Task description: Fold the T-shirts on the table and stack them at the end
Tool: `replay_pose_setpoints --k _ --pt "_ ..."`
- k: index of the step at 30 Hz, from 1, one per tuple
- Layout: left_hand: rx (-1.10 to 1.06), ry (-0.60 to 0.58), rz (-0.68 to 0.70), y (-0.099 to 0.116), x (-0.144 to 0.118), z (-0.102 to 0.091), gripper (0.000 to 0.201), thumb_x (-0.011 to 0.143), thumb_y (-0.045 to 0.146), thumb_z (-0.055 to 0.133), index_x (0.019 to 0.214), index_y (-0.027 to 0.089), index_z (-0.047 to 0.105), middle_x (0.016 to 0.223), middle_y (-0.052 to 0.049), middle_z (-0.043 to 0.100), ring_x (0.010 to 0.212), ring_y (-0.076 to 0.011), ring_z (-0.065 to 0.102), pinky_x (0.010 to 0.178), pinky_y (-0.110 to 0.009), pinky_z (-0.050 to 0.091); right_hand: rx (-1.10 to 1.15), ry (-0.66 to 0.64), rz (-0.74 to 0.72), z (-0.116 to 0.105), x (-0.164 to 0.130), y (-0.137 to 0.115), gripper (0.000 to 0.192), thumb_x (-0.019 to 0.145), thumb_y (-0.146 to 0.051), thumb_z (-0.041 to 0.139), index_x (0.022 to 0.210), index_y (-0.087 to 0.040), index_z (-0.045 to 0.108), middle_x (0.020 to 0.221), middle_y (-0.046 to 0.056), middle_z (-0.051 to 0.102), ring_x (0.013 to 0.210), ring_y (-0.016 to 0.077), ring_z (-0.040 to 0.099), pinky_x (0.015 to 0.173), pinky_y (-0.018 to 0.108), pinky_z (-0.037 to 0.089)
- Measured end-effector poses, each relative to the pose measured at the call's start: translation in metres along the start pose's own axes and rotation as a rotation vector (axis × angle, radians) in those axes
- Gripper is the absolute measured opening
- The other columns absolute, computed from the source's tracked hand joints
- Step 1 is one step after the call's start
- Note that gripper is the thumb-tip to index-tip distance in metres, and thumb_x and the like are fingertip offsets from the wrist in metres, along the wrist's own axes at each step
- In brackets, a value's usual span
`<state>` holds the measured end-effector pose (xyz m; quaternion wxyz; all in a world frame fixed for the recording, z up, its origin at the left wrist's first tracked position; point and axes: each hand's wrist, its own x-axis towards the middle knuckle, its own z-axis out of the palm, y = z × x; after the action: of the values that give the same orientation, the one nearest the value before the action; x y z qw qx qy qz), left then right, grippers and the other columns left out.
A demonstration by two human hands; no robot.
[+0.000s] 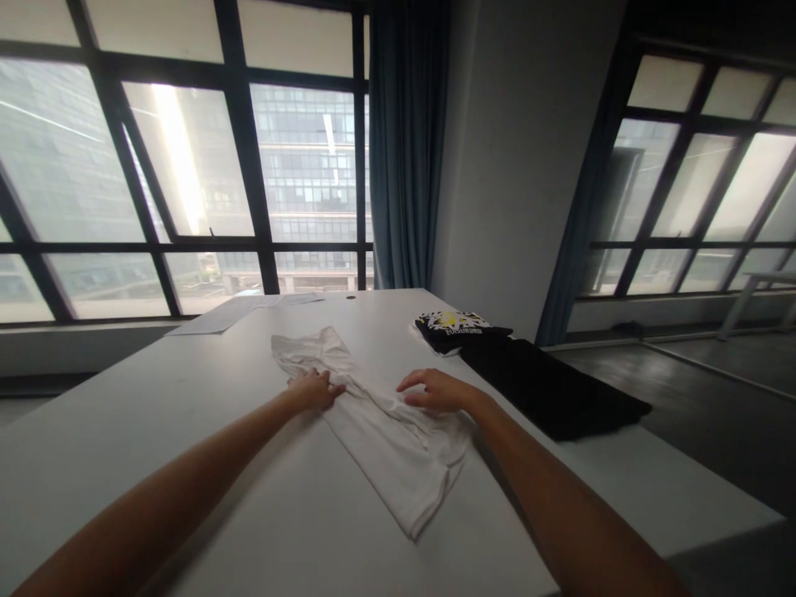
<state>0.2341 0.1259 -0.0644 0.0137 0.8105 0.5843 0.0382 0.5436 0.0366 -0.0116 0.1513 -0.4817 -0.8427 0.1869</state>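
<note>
Indoors, a white worktop [186, 431] stands before tall windows [186, 166]. Both hands, left hand [317, 388] and right hand [435, 390], press open fingers on a white garment [385, 439]; the folded black shirt's [460, 330] print is unreadable.

Black-framed windows [186, 166] flood pale daylight over a white tabletop [155, 414] — blue curtain [404, 141], grey wall [516, 149], dark floor [715, 398].

Plain white garment [379, 423] showing no pattern, lying under both hands, left hand [317, 388] and right hand [435, 390]. Table [186, 464] reading pale grey-white all around them. Right of the right hand: flat black cloth [553, 390]. Just beyond it, folded black shirt [460, 329] showing a yellow-and-white print. Beyond the hands, curtain [404, 141] looking teal-blue, window frames [249, 149] looking black.
</note>
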Motion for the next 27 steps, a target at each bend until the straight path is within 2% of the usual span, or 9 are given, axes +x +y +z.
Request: replay_pose_setpoints --k 1,3,8,11,14,17,20,23,27 --pt "0.012 -0.004 -0.016 0.009 -0.001 0.004 0.063 0.094 0.063 0.035 0.137 0.019 0.051 0.140 -0.025 0.049 0.130 -0.0487 0.043 0.095 -0.068 0.038 -0.002 -0.004 -0.020 0.003 0.001 0.000 0.034 0.081 -0.031 0.064 0.113 -0.022 0.074 0.122 0.008 0.069 0.108 0.0239 0.064 0.088 0.030 0.050" --pt "0.023 -0.016 -0.002 0.026 -0.001 0.007 0.068 0.093 0.064 0.032 0.144 0.020 0.043 0.150 -0.025 0.039 0.137 -0.0493 0.033 0.101 -0.071 0.030 -0.006 -0.009 -0.026 0.006 0.002 0.000 0.033 0.081 -0.030 0.064 0.112 -0.024 0.074 0.121 0.006 0.069 0.108 0.0236 0.064 0.093 0.031 0.048" --pt "0.015 -0.069 0.221 0.053 0.008 0.002 0.067 0.095 0.058 0.034 0.149 0.019 0.036 0.160 -0.017 0.026 0.147 -0.0362 0.020 0.116 -0.053 0.022 0.023 0.043 0.052 0.005 0.002 0.011 0.031 0.083 -0.031 0.064 0.111 -0.022 0.075 0.114 0.008 0.072 0.100 0.0227 0.066 0.087 0.031 0.051" --pt "-0.031 -0.138 0.437 0.050 0.008 -0.004 0.073 0.094 0.058 0.038 0.152 0.015 0.031 0.162 -0.016 0.021 0.149 -0.0328 0.014 0.119 -0.045 0.018 0.029 0.055 0.063 0.000 0.000 0.017 0.032 0.085 -0.031 0.062 0.112 -0.020 0.074 0.114 0.010 0.072 0.100 0.0229 0.066 0.086 0.032 0.051" --pt "-0.060 -0.220 0.563 0.023 0.002 -0.014 0.077 0.090 0.060 0.046 0.153 0.020 0.030 0.162 -0.013 0.020 0.150 -0.0306 0.014 0.120 -0.044 0.016 0.035 0.057 0.059 -0.003 -0.001 0.020 0.034 0.086 -0.031 0.061 0.115 -0.018 0.072 0.117 0.010 0.071 0.103 0.0234 0.066 0.089 0.032 0.050" --pt "-0.006 -0.221 0.430 -0.018 -0.007 -0.027 0.070 0.090 0.057 0.047 0.152 0.028 0.033 0.162 -0.009 0.022 0.149 -0.0312 0.016 0.117 -0.055 0.015 0.028 0.054 0.055 -0.001 0.000 0.017 0.036 0.086 -0.030 0.061 0.118 -0.016 0.070 0.121 0.011 0.069 0.106 0.0242 0.065 0.092 0.033 0.049" --pt "0.102 -0.026 0.147 -0.046 -0.023 -0.039 0.057 0.094 0.046 0.042 0.148 0.028 0.039 0.160 -0.011 0.029 0.146 -0.0324 0.026 0.114 -0.061 0.020 0.005 0.044 0.039 0.006 0.003 0.009 0.037 0.086 -0.032 0.060 0.120 -0.018 0.070 0.122 0.011 0.068 0.107 0.0250 0.064 0.094 0.035 0.049" --pt "0.116 0.138 0.039 -0.046 -0.052 -0.041 0.049 0.097 0.037 0.033 0.142 0.025 0.048 0.150 -0.011 0.046 0.135 -0.0293 0.046 0.112 -0.052 0.031 -0.003 0.059 -0.037 0.017 0.007 -0.001 0.039 0.086 -0.034 0.061 0.120 -0.017 0.069 0.125 0.012 0.066 0.111 0.0257 0.063 0.099 0.037 0.046" --pt "0.024 0.100 0.140 -0.023 -0.104 -0.033 0.061 0.092 0.054 0.043 0.144 0.023 0.046 0.149 -0.011 0.047 0.130 -0.0311 0.050 0.107 -0.046 0.040 -0.046 0.132 -0.107 0.036 0.021 -0.017 0.041 0.088 -0.034 0.059 0.124 -0.016 0.066 0.131 0.012 0.062 0.119 0.0256 0.058 0.106 0.037 0.041"
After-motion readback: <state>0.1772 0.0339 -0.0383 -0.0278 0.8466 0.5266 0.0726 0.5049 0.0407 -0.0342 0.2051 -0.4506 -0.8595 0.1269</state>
